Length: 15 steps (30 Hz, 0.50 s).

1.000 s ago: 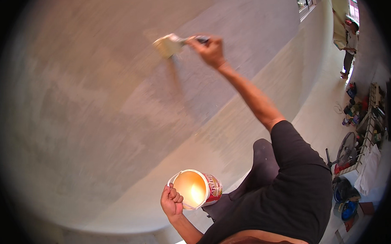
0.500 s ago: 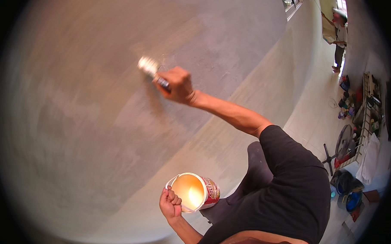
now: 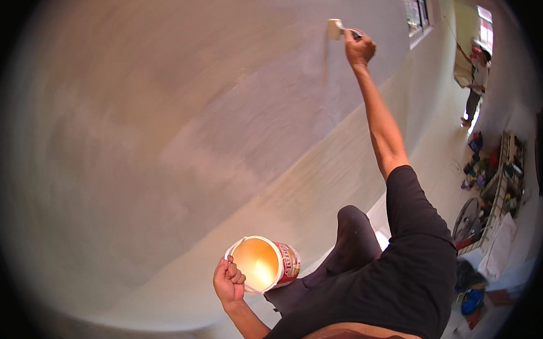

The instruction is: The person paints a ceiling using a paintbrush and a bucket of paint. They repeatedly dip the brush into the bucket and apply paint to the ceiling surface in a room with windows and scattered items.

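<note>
With the arm stretched far up and to the right, my right hand (image 3: 361,48) grips the dark handle of a paintbrush (image 3: 335,29). Its broad pale bristles are at the wall (image 3: 222,141), which has a greyish area beside paler, beige ones; whether they touch it I cannot tell. Low in the view, my left hand (image 3: 229,280) is closed round the white handle of a paint bucket (image 3: 288,264). The bucket is tilted, so its open top shows a bright, yellowish inside. It hangs close to my leg.
A window (image 3: 419,18) is set in the wall at the upper right. Another person (image 3: 479,81) stands at the far right, holding a long thin pole. Below, a metal rack (image 3: 495,197) with assorted items, a wheel (image 3: 466,222) and a white cloth (image 3: 498,245) line the right side.
My right hand has swept the paintbrush up and to the right along the wall, straightening the arm. The bucket in my left hand has shifted slightly left.
</note>
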Each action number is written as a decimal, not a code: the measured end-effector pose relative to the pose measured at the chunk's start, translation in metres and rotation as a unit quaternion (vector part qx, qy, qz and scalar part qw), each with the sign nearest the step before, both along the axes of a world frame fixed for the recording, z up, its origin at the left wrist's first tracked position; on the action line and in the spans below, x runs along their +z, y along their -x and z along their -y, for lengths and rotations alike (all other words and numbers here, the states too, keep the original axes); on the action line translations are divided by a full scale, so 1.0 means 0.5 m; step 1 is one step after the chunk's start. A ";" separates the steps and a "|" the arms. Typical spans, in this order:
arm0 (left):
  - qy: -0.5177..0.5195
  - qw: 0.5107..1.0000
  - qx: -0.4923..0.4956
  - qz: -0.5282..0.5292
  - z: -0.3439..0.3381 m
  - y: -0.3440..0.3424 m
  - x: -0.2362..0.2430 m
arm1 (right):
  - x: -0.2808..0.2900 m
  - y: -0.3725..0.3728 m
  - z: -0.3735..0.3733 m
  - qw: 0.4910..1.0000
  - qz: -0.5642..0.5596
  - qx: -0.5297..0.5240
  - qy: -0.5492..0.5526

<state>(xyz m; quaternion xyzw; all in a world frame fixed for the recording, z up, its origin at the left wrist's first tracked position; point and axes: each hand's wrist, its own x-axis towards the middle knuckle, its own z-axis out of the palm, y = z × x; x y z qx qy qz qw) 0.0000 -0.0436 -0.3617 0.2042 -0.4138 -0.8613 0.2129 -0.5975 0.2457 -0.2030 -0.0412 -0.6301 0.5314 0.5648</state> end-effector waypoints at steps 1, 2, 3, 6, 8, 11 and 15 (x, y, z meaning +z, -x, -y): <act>0.000 1.000 -0.004 -0.003 -0.003 -0.001 0.002 | 0.008 0.004 0.006 1.000 -0.012 -0.011 -0.015; 0.001 1.000 -0.007 -0.006 -0.001 0.000 0.003 | 0.011 -0.003 0.022 0.999 -0.023 -0.021 -0.029; 0.002 1.000 -0.010 -0.010 -0.001 0.003 0.004 | 0.015 -0.009 0.046 0.998 -0.037 -0.032 -0.043; -0.003 1.000 -0.006 -0.010 -0.005 0.010 0.012 | 0.028 -0.139 0.204 0.985 -0.069 -0.013 -0.160; -0.001 1.000 -0.001 -0.018 -0.009 -0.001 0.015 | 0.029 -0.252 0.335 0.961 -0.173 -0.009 -0.216; -0.005 1.000 0.015 -0.014 -0.018 -0.005 0.023 | 0.044 -0.452 0.491 0.929 -0.291 0.127 -0.192; -0.001 0.999 0.037 -0.005 -0.019 -0.005 0.020 | 0.048 -0.643 0.665 0.877 -0.328 0.311 -0.164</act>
